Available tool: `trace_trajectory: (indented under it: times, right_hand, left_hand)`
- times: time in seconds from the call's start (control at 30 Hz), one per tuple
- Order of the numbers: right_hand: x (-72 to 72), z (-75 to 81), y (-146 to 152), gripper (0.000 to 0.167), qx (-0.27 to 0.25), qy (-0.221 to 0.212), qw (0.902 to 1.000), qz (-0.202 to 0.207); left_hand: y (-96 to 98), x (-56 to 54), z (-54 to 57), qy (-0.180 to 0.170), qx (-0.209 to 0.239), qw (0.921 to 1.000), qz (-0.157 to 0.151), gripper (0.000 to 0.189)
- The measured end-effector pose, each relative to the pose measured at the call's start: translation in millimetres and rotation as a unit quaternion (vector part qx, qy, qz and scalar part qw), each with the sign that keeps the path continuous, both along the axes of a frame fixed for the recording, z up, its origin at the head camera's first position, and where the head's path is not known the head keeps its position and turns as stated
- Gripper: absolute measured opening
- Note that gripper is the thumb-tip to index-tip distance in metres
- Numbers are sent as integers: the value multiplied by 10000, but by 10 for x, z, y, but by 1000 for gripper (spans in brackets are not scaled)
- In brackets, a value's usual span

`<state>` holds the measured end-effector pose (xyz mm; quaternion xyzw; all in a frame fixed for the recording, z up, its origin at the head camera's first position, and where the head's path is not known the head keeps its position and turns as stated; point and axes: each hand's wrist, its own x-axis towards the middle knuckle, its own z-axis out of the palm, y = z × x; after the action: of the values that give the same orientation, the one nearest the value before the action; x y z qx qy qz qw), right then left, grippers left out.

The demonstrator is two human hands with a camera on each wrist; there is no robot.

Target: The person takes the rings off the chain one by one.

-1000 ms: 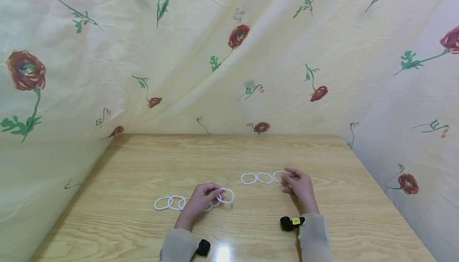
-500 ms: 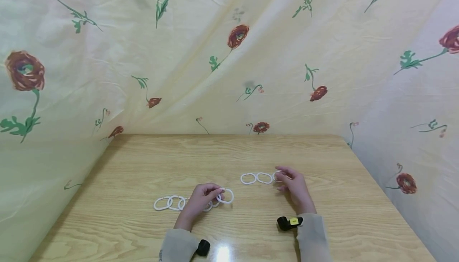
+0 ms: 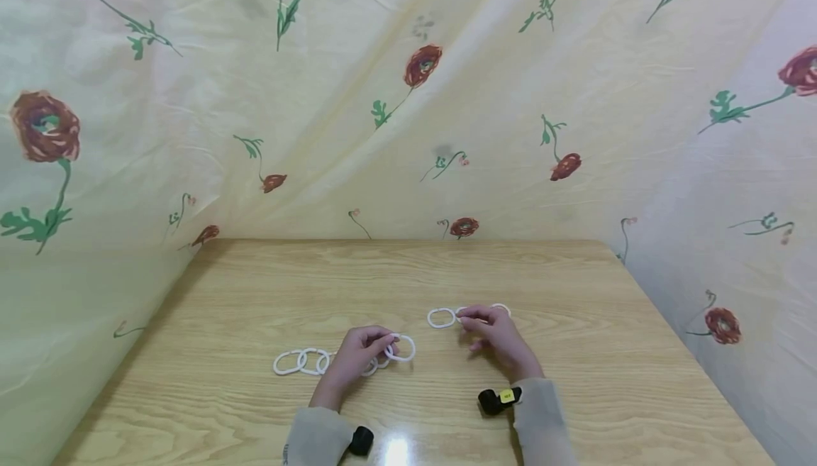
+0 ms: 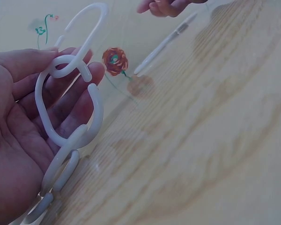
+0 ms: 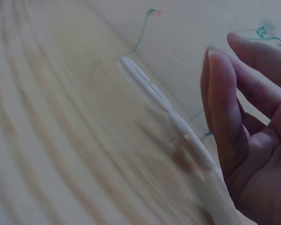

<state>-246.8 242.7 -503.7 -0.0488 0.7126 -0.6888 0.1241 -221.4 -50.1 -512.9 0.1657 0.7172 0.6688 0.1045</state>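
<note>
My left hand pinches the end of a chain of white plastic links between thumb and fingers. One link sticks out past the fingertips to the right. In the left wrist view this end link passes through a second link that has a gap in its side. My right hand hovers low over a row of loose white links, fingers slightly bent and holding nothing. It partly covers the middle link; the left link and the right link show on either side.
The chain's other links lie on the wooden table, partly hidden behind my left hand. A flowered cloth hangs behind and at both sides of the table. Each wrist carries a black camera.
My right hand has moved left along the row, from the right link to over the middle one, uncovering the right link. My left hand and the chain have stayed still.
</note>
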Motion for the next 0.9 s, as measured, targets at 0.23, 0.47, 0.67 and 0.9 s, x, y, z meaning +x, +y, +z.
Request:
trace_trajectory:
  times: [0.23,0.47,0.67,0.9]
  right_hand:
    - [41,-23,-178,43,-138,8,9867,1618]
    - [39,-36,-370,40,-33,101,9742,2256]
    - [50,-36,-471,39,45,264,9726,2309]
    - [69,-21,-539,43,-34,219,9736,2271]
  left_hand:
    - [-6,3,10,-51,-19,9999,100,26]
    - [1,-1,18,-63,-39,9997,219,25]
    - [2,-12,7,-13,-8,9995,315,25]
    - [1,-11,16,-73,-24,9991,406,26]
